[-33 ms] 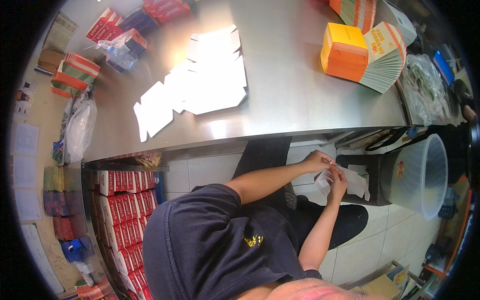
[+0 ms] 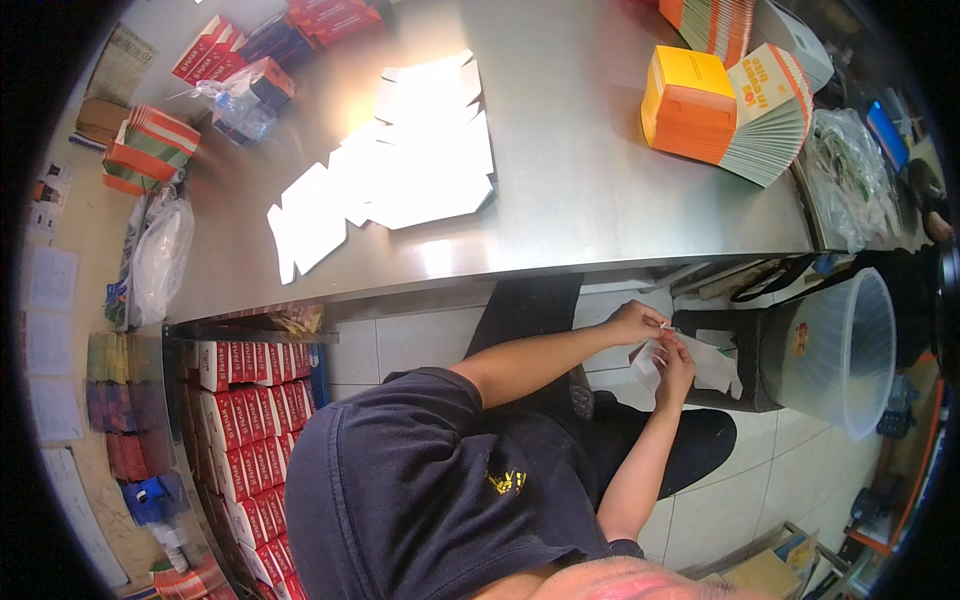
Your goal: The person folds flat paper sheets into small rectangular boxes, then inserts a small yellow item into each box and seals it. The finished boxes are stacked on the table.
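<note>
Over my lap, to the right of the middle, both hands meet at a thin white paper or card piece [image 2: 712, 370]. It is bent, with one part hanging to the left of my fingers and another to the right. My left hand [image 2: 637, 323] comes in from the left, its fingertips pinched at the upper edge. Just below, my right hand [image 2: 676, 364] pinches the same piece with fingers bent. The fingertips of both hands nearly touch. The fingers hide the fold between them, so the piece's exact kind does not show.
Flat white carton blanks [image 2: 420, 150] lie on the metal table [image 2: 570, 190]. A stack of orange and yellow cartons [image 2: 690, 105] stands at its right. Beside my knees are a dark stool [image 2: 755, 390] and a clear tub [image 2: 850, 350]. Red-and-white boxes [image 2: 250, 430] fill the lower left.
</note>
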